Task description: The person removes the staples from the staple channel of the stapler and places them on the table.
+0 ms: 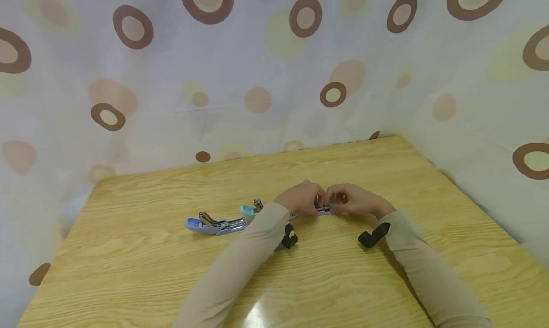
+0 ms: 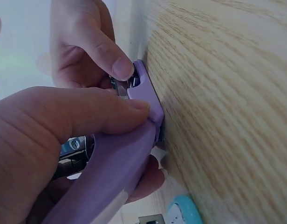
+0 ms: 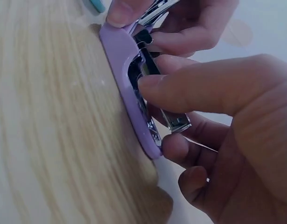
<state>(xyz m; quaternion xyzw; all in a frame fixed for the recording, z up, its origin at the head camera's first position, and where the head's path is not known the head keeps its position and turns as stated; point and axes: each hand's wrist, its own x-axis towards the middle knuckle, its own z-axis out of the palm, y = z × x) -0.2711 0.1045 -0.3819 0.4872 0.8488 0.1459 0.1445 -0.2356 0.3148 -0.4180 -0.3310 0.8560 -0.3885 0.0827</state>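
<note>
An opened purple stapler (image 2: 118, 163) is between my two hands over the tabletop. My left hand (image 1: 302, 198) grips it, the thumb pressed along the purple body near the hinge in the left wrist view. With thumb and fingers, my right hand (image 1: 358, 200) pinches the metal staple channel (image 3: 175, 122) at the other end. That channel stands tilted up from the purple base (image 3: 120, 56) in the right wrist view. In the head view both hands cover most of this stapler.
To the left lies an opened blue stapler (image 1: 197, 225), its metal parts raised. A teal stapler (image 1: 247, 210), partly behind the left sleeve, lies nearer my left hand. The wooden table (image 1: 128, 271) meets a patterned cloth (image 1: 257, 56) at its back and right edges.
</note>
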